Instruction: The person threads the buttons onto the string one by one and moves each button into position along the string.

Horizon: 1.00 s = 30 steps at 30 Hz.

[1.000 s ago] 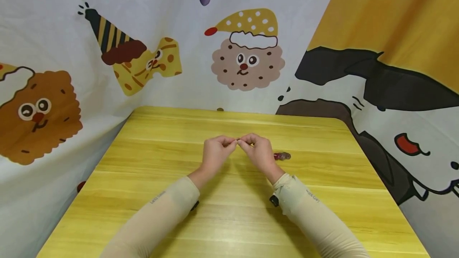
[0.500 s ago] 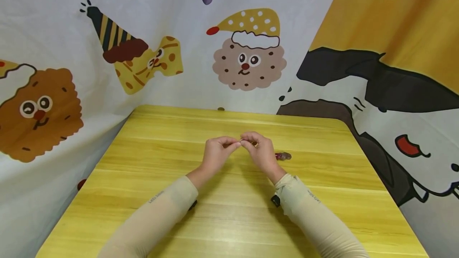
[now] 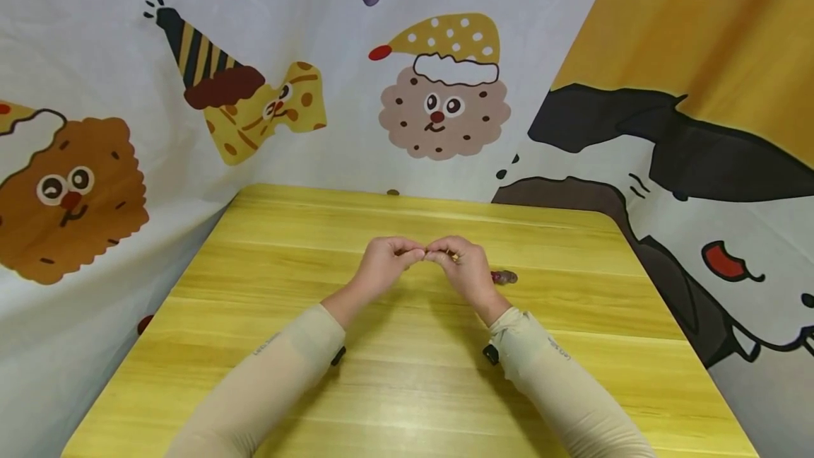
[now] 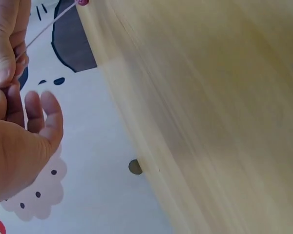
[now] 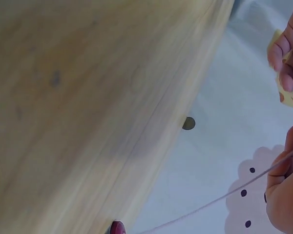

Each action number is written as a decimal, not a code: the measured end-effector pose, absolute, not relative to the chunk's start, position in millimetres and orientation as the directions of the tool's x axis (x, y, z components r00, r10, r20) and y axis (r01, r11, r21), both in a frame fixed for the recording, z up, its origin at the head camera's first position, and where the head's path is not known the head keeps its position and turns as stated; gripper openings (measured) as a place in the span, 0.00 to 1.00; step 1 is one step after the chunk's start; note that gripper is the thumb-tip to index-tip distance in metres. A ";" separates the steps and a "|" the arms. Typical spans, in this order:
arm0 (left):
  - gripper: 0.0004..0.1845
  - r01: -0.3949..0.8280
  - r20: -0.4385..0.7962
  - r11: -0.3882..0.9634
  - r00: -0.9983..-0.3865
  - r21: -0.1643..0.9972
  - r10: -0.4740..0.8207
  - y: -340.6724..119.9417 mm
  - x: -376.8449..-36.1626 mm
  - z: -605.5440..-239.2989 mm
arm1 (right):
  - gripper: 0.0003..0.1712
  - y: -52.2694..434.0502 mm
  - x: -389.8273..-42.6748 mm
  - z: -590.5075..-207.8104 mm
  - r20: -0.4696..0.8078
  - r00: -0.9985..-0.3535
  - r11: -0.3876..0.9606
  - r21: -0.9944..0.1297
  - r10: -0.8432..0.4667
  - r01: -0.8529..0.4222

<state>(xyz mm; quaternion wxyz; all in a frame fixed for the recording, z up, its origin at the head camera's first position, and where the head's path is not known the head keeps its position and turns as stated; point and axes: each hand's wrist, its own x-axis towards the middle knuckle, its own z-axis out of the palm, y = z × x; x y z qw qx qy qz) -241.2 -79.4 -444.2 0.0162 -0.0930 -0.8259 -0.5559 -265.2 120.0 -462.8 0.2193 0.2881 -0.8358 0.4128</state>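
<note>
Over the far half of the table, my left hand [image 3: 381, 266] and right hand [image 3: 467, 271] meet at the fingertips. A thin pale string [image 5: 200, 208] runs from my right hand's pinched thumb and finger toward a small lumpy item [image 3: 505, 277], dark red and grey-brown, like strung beads. It lies on the table just beyond my right wrist, partly covered by it. My left thumb and index finger pinch at the same spot, seemingly on the string's end; the exact contact is hidden. In the left wrist view, the other left fingers [image 4: 51, 114] stay loosely bent.
Both hands are above a yellow wood-grain table [image 3: 407, 387]. A white curtain [image 3: 286, 6] printed with cartoon cookies hangs behind its far edge and along the left. A cartoon-print cloth [image 3: 693, 126] in yellow, black and white borders the right side.
The joined fingertips have shifted slightly to the right, and my left wrist has turned a little outward. Both hands keep their pinch; the beaded item appears unmoved on the table.
</note>
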 end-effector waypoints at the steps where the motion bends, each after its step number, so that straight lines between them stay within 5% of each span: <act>1: 0.10 0.171 0.124 0.370 -0.981 0.913 0.149 -80.2 -240.9 -443.4 | 0.04 120.1 -264.7 -462.3 0.593 -0.744 0.499 -0.565 -0.307 -0.657; 7: 0.12 0.162 0.095 0.328 -0.973 0.931 0.209 -84.4 -241.0 -442.4 | 0.04 120.6 -262.5 -458.4 0.517 -0.789 0.521 -0.597 -0.332 -0.610; 15: 0.12 -0.073 -0.128 0.158 -0.916 0.985 0.379 -96.1 -252.6 -443.8 | 0.03 117.2 -261.8 -459.5 0.511 -0.768 0.493 -0.589 -0.387 -0.640; 30: 0.17 0.012 -0.184 0.342 -0.825 0.939 0.534 -108.9 -260.5 -443.3 | 0.04 114.4 -262.1 -461.9 0.437 -0.780 0.517 -0.585 -0.448 -0.625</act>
